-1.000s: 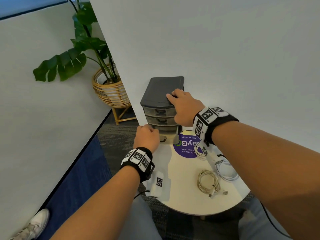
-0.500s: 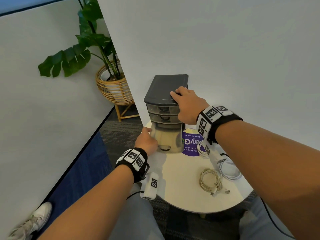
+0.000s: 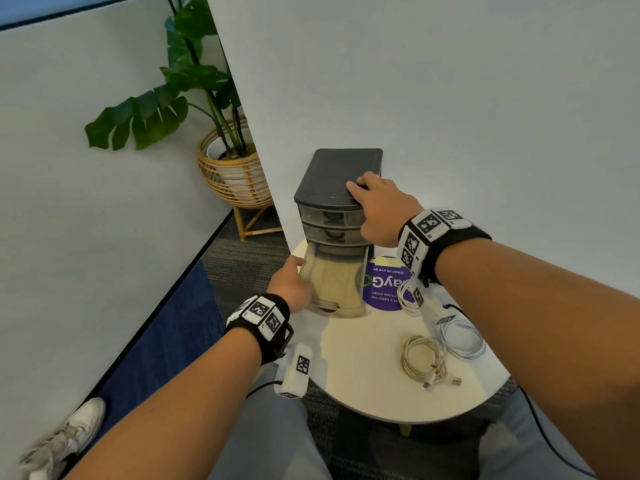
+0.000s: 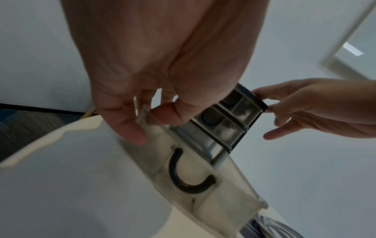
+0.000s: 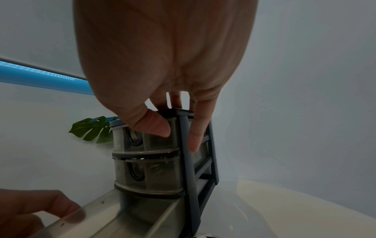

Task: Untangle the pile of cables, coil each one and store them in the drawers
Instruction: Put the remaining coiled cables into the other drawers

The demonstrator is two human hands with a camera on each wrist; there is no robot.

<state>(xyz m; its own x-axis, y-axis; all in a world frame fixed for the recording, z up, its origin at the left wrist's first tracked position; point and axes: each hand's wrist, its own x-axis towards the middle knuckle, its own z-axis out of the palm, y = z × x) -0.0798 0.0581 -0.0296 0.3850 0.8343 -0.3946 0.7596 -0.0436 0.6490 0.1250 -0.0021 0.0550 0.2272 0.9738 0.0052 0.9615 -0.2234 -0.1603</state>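
The left hand (image 3: 290,285) pinches the left front corner of the bottom drawer (image 3: 334,285), thumb and fingers curled over its rim, with the drawer drawn well out toward the near edge of the round worktop (image 3: 363,382). The right hand (image 3: 377,206) is clamped over the near right corner of the drawer unit (image 3: 341,174), thumb on the front and fingers down the side, bracing it. To finish the pull well, I would draw straight along the runners, not sideways from that corner, keep the brace firm so the light unit neither slides nor tips, and stop before the drawer leaves its frame.

The drawer's long axis runs far to near, its handle face pointing at the person. Three coiled cables wait at the right: a cream cable (image 3: 424,362) nearest, its plugs trailing right, a white cable (image 3: 462,337) beside it, and another white coil (image 3: 405,299), partly hidden under the right wrist, on the purple sticker (image 3: 384,289).
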